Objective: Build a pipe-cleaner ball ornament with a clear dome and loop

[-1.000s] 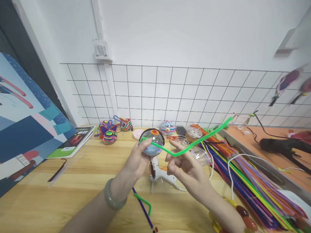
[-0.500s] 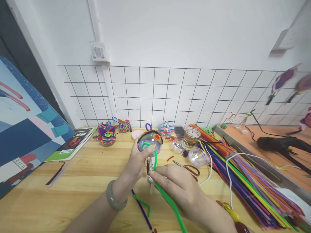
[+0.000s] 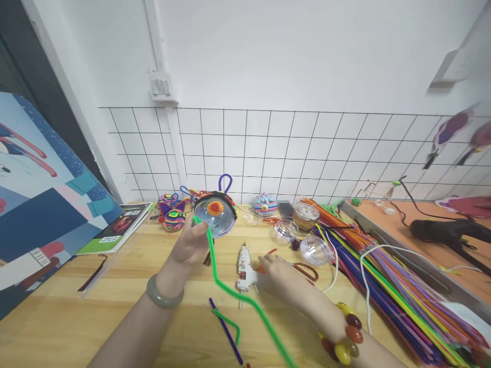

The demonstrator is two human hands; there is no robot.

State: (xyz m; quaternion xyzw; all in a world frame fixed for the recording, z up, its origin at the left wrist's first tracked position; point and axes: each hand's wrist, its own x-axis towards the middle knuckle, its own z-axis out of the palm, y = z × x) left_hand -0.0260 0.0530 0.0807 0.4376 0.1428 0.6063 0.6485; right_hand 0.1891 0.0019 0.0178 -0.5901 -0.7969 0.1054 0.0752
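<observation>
My left hand [image 3: 194,243] is closed around a clear plastic ball [image 3: 219,223] with an orange eye, a dark rim and a purple loop on top. Its thumb also presses one end of a long green pipe cleaner [image 3: 230,290], which hangs loose down to the lower right. My right hand [image 3: 282,276] is low over the table, fingers stretched out by the orange trigger of a white hot glue gun [image 3: 244,261]; whether they touch it I cannot tell. Scissors [image 3: 307,271] lie partly hidden behind this hand. Short purple [image 3: 226,332] and green [image 3: 232,323] pipe cleaners lie in front.
Finished striped ornaments [image 3: 174,220] stand at the back left, another [image 3: 265,204] at the back. Clear plastic half-shells [image 3: 315,250] and a tape roll [image 3: 306,217] sit right of centre. A large bundle of coloured pipe cleaners [image 3: 399,296] and a white cord [image 3: 366,286] lie to the right.
My right hand has let go of the green pipe cleaner and moved right to the glue gun. My left hand has moved left with the ball, whose orange eye now faces me.
</observation>
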